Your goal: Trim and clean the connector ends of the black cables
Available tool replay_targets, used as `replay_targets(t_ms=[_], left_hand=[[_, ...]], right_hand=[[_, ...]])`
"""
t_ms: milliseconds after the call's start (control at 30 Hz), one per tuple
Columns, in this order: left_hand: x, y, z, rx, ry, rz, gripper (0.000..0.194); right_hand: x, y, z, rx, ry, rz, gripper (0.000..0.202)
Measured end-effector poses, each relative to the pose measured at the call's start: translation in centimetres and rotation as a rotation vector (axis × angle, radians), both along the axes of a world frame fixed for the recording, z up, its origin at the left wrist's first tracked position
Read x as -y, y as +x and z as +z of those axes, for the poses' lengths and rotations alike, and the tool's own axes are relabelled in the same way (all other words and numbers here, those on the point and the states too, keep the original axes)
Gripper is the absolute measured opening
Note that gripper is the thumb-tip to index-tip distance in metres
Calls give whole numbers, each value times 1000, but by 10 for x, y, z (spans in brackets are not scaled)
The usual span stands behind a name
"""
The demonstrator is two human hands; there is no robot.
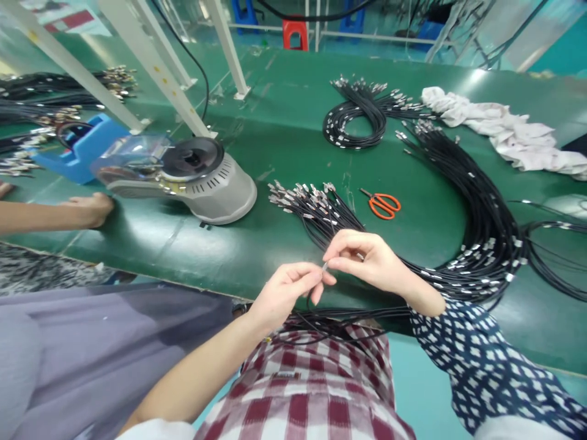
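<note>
My left hand (291, 292) and my right hand (369, 260) meet at the table's front edge, fingertips almost touching. Between them is the small metallic end of a black cable (325, 267), pinched from both sides. My fingers partly cover it, so its exact shape is hard to make out. Just beyond my right hand lies a bunch of black cables (316, 205) with silvery ends, fanned toward the left. More black cables (353, 314) run across my lap beneath my hands. A pair of orange-handled scissors (384, 206) rests on the table past my right hand.
A grey dispenser (220, 189) with a black reel and a blue tape holder (82, 150) stand left. A co-worker's hand (89, 209) rests nearby. Cable bundles (477, 201) curve at right; a coiled bundle (355, 125) and white cloth (509, 128) lie farther back. White posts rise at left.
</note>
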State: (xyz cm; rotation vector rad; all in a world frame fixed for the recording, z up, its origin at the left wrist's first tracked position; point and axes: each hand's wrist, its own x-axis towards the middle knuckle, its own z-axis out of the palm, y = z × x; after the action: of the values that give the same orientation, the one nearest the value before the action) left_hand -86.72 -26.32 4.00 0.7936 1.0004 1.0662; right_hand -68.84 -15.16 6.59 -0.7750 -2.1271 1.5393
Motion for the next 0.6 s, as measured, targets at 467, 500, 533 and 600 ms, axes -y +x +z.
replay_targets(t_ms=[467,500,533,600], left_hand=[[-5,30,11,-342,180,29,11],[-4,32,10,-401,246,40,10],[-3,34,8,-451,306,46,10],[-2,36,4,-532,409,36,11]], right_hand=[[-98,83,-41,782,403,-424,23],[-91,86,-35,708,337,-395,23],[-81,89,-28,602,258,-369,23],[-57,95,-14,293,44,-328,20]])
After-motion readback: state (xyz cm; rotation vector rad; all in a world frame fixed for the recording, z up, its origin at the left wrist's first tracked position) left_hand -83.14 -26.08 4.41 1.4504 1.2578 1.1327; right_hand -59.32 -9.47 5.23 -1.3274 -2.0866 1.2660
